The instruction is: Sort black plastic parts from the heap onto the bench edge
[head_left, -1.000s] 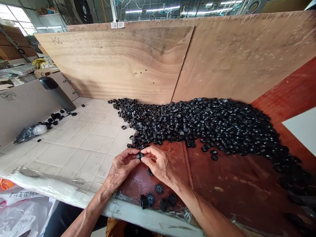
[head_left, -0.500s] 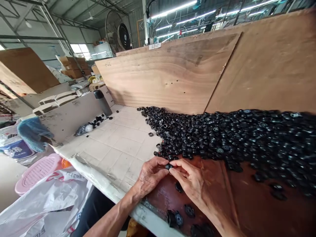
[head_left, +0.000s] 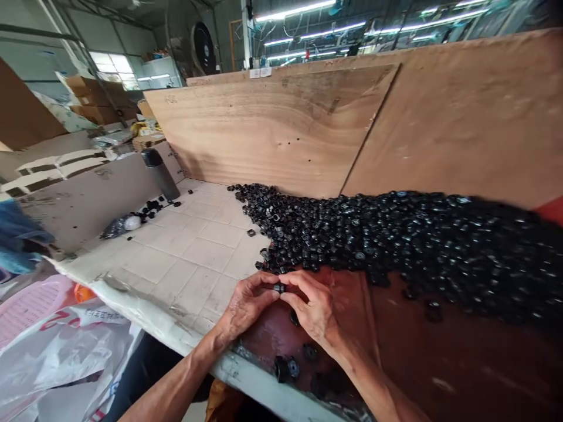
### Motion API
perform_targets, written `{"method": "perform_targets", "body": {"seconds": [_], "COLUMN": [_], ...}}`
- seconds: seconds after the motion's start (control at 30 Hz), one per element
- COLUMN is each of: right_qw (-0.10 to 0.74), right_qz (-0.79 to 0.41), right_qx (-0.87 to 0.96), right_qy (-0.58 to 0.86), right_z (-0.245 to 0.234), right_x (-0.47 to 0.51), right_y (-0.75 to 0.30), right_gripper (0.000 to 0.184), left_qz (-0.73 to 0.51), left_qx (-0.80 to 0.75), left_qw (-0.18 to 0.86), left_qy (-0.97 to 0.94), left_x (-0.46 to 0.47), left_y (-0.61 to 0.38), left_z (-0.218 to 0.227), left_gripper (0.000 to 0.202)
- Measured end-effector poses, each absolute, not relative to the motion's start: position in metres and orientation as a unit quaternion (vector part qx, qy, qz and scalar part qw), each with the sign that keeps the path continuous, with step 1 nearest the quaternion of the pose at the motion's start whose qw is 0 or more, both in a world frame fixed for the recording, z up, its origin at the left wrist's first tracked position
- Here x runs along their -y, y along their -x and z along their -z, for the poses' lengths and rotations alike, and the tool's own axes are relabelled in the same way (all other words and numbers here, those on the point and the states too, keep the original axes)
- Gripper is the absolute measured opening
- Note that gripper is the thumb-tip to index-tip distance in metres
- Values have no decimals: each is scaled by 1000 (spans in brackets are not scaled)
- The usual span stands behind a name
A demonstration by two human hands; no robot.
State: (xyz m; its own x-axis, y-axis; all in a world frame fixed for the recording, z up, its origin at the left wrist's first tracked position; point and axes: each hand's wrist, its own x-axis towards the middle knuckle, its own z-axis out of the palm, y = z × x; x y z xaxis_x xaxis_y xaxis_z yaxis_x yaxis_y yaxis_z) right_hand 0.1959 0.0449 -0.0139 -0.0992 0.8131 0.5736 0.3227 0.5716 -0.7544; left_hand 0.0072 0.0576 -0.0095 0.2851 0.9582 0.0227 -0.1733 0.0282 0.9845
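Both of my hands meet over the near edge of the table and pinch one small black plastic part (head_left: 278,288) between their fingertips. My left hand (head_left: 246,305) grips it from the left, my right hand (head_left: 313,308) from the right. Just beyond them a large heap of the same black parts (head_left: 396,240) stretches to the right along the plywood boards. A few finished-looking black parts (head_left: 287,368) lie near the table edge under my right wrist.
Plywood boards (head_left: 285,129) stand behind the heap. A dark flask (head_left: 160,172) and a small plastic bag with parts (head_left: 118,225) sit on the tiled surface at left. White plastic bags (head_left: 61,357) and a pink basket (head_left: 26,302) lie below the table's left edge.
The view swung left and then partly back; my hands stay together on the small black part and turn it slightly between the fingertips.
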Motion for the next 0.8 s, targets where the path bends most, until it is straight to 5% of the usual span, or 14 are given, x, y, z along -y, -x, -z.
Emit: {"method": "perform_targets", "body": {"seconds": [0.13,0.4,0.57,0.8], "right_qw": [492,449,439,438], "right_qz": [-251,-271,-251,-302], "right_qx": [681,698,673,675], "right_qy": [481,488,540,511], "right_z": [10,-6,-7,-16], "right_x": [-40,-36,-37,-34], "right_y": [-198,-200,-201,-201], "right_gripper": [31,18,50,28], "left_qz": [-466,-469,-468,-487], "left_qx": [-385,-380,-396,-397], "left_qw": [543,526,512,529], "left_qy": [-583,-599,-601,-570], "left_x": [-59,-60,-59,-60], "left_y": [-8,-8,-6,-8], "left_z": [10,12,12,8], "left_gripper": [27,24,27,27]}}
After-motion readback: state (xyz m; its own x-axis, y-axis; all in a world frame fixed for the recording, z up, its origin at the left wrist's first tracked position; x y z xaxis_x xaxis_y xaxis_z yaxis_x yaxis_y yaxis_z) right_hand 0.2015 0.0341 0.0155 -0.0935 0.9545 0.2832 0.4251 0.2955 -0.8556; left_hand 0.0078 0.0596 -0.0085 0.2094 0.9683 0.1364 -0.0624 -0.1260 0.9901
